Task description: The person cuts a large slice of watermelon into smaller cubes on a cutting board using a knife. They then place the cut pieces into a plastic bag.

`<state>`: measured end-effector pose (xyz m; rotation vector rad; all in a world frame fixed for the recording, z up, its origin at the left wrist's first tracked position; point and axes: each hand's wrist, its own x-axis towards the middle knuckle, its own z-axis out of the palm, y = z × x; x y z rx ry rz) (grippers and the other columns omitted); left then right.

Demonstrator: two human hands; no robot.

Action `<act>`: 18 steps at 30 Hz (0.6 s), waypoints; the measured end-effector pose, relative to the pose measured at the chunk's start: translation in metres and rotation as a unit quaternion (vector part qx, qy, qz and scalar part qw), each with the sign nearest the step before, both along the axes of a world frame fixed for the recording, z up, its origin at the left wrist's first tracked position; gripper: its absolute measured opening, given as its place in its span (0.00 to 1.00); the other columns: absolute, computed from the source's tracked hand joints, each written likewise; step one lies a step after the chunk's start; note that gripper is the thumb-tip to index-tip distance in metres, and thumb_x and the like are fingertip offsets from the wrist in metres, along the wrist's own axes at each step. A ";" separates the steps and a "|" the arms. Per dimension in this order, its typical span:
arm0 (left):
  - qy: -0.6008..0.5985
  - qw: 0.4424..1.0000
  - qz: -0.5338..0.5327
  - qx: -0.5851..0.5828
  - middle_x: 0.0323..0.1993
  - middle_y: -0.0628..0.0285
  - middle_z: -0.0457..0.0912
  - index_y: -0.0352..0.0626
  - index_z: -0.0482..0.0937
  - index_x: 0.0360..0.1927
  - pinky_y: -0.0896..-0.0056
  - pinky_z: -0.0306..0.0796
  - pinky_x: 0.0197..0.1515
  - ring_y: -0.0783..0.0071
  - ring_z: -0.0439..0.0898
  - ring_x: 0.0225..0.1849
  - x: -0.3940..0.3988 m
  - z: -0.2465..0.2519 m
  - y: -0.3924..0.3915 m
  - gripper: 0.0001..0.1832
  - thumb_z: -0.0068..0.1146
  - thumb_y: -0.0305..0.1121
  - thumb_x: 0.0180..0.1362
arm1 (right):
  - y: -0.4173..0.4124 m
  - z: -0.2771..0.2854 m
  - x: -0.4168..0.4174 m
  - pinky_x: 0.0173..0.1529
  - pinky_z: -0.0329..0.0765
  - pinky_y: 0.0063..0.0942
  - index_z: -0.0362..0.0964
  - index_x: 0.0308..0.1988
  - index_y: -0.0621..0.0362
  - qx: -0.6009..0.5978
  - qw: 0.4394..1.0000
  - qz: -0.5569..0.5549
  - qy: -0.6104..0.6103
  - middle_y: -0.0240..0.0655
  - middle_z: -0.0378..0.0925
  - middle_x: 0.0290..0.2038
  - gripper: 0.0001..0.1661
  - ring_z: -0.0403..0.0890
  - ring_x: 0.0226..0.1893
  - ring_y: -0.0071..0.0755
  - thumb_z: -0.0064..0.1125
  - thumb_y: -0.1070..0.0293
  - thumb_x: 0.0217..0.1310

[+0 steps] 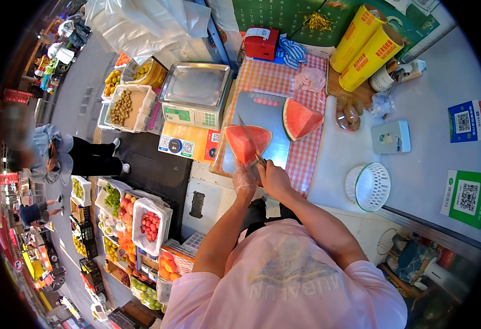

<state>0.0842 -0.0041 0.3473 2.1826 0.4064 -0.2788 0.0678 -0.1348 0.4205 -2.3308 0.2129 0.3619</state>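
Note:
On the grey cutting board (261,111) lies a watermelon wedge (240,142), its red flesh facing up. My left hand (244,179), in a clear plastic glove, holds the near tip of this wedge. My bare right hand (274,177) grips the handle of a kitchen knife (249,133), whose long blade lies across the wedge and points away from me to the left. Whether the blade has entered the flesh cannot be told. A second watermelon wedge (302,119) rests at the board's right edge, partly over the checked cloth (306,160).
Left of the board stands a weighing scale (195,92) with a metal tray. To the right are a white plastic basket (367,187), a pale blue box (390,136) and yellow film rolls (370,57). Fruit crates (152,226) stand lower left; a person (59,154) is beyond them.

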 end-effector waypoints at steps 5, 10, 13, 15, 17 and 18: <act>-0.018 0.999 -0.037 0.034 0.37 0.39 0.85 0.42 0.68 0.61 0.43 0.73 0.41 0.35 0.84 0.41 0.000 -0.002 0.005 0.20 0.51 0.42 0.73 | 0.017 -0.025 0.000 0.41 0.81 0.58 0.71 0.44 0.69 0.018 0.998 -0.007 0.057 0.59 0.83 0.30 0.29 0.85 0.33 0.68 0.45 0.49 0.77; -0.038 0.998 -0.028 0.037 0.38 0.37 0.85 0.43 0.65 0.65 0.40 0.72 0.42 0.32 0.82 0.43 0.005 -0.001 0.003 0.23 0.54 0.39 0.72 | 0.020 -0.056 -0.029 0.44 0.80 0.60 0.72 0.48 0.71 0.015 0.997 0.018 0.074 0.62 0.83 0.34 0.30 0.85 0.37 0.72 0.44 0.49 0.77; -0.057 0.998 -0.022 0.031 0.40 0.37 0.85 0.44 0.62 0.69 0.39 0.71 0.42 0.30 0.82 0.43 0.002 -0.017 0.006 0.26 0.55 0.37 0.72 | 0.001 -0.039 -0.053 0.44 0.80 0.61 0.72 0.50 0.71 0.006 0.992 0.066 0.106 0.63 0.83 0.36 0.30 0.84 0.37 0.72 0.45 0.50 0.77; -0.038 0.999 -0.029 0.026 0.45 0.36 0.85 0.43 0.58 0.73 0.42 0.73 0.45 0.31 0.82 0.47 0.005 -0.010 0.004 0.31 0.56 0.35 0.71 | -0.027 -0.007 -0.080 0.43 0.80 0.61 0.72 0.49 0.71 -0.002 0.990 0.087 0.112 0.63 0.83 0.34 0.29 0.84 0.37 0.72 0.45 0.50 0.77; -0.040 0.999 -0.027 0.025 0.47 0.36 0.85 0.42 0.58 0.74 0.43 0.73 0.46 0.32 0.82 0.49 0.007 0.000 0.002 0.31 0.56 0.33 0.71 | -0.047 0.020 -0.089 0.43 0.79 0.61 0.72 0.48 0.71 0.004 0.993 0.078 0.084 0.63 0.83 0.33 0.29 0.84 0.36 0.71 0.46 0.50 0.77; -0.037 0.999 -0.028 0.024 0.48 0.37 0.85 0.41 0.58 0.74 0.44 0.73 0.46 0.33 0.82 0.50 0.005 0.001 0.000 0.32 0.56 0.33 0.71 | -0.055 0.031 -0.091 0.43 0.79 0.61 0.73 0.47 0.71 0.011 0.997 0.055 0.056 0.62 0.83 0.33 0.29 0.84 0.36 0.71 0.46 0.50 0.76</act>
